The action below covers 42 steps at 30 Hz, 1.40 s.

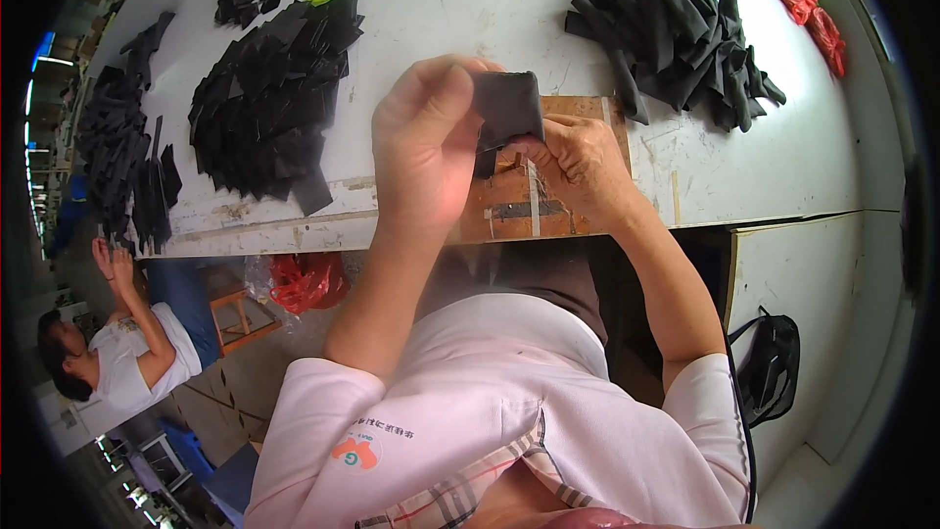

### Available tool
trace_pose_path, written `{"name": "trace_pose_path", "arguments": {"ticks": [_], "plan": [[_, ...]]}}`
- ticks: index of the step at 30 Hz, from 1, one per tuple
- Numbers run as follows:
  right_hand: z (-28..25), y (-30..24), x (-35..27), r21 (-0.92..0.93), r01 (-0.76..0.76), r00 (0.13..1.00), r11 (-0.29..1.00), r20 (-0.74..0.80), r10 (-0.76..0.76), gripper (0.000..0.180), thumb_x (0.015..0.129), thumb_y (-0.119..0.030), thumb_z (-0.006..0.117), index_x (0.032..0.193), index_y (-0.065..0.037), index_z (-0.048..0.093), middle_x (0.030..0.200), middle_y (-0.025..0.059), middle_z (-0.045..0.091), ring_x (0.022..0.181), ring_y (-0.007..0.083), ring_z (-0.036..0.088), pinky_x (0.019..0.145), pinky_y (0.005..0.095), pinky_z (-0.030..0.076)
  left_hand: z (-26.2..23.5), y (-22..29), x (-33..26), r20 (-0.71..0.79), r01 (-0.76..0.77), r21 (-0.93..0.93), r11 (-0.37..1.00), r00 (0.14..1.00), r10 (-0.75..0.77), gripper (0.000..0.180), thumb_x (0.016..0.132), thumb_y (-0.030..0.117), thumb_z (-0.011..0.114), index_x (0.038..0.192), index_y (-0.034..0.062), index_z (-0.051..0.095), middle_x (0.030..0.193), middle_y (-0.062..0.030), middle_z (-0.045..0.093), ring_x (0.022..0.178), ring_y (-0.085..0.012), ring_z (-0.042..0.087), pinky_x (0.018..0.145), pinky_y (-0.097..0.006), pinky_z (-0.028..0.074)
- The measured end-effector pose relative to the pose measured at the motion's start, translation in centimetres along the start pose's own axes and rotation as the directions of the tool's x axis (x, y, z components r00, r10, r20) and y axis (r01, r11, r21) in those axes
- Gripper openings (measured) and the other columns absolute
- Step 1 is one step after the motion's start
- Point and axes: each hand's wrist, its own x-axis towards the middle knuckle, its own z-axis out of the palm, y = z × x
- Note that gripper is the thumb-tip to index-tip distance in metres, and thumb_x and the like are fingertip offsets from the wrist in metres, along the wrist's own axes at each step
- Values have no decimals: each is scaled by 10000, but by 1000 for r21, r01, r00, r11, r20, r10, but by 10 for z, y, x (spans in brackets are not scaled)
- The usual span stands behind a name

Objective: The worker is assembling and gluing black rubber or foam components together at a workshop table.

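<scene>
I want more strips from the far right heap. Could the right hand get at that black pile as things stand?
Probably yes. The black pile lies on the white table just beyond the right hand, nothing between. But both hands grip a black piece, so it must let go first.

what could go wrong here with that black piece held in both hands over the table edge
1. The black piece is pinched by the left hand and right hand near the white table edge; a slip might drop it into the lap or onto the floor.
2. The left pile of black pieces reaches close to that edge, so a forearm could knock some off.
</scene>
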Motion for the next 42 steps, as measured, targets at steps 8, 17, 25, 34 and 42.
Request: {"name": "trace_pose_path", "arguments": {"ticks": [8,17,25,34,42], "plan": [[-14,-1,16,-78,209,977,975,-15,-211,274,771,-180,599,578,-2,521,519,114,513,500,303,504,466,356,380,-17,-6,7,18,-75,255,964,997,73,113,830,94,545,875,-3,582,843,-48,585,786,-113,534,781,-261,409],[-31,15,16,571,-197,925,797,-162,345,513,858,-490,412,836,-2,568,582,13,472,529,78,453,491,206,368,-72,-57,-1,216,-83,931,-356,911,352,316,701,176,651,954,20,544,901,-145,556,834,-265,537,743,-338,433],[48,-8,-44,653,-414,889,634,142,434,354,877,-308,489,722,6,544,534,-15,444,493,74,405,455,222,347,-108,-44,-1,118,-77,987,-143,943,311,83,731,60,615,793,15,585,816,-53,590,759,-182,554,691,-301,433],[87,-46,-23,975,-199,927,99,154,341,568,757,-331,654,1124,41,434,878,43,529,702,76,461,596,194,401,-79,5,-49,-290,252,-357,900,886,-363,229,869,155,472,1050,22,515,1048,-95,562,1017,-220,499,929,-388,359],[89,-57,-13,864,-230,841,448,-56,538,96,743,-79,643,746,13,616,583,-12,479,477,32,432,405,192,343,-74,-23,-74,-267,308,-562,768,811,-520,310,881,212,440,1139,43,466,1161,-96,489,1089,-233,427,964,-370,303]]}}
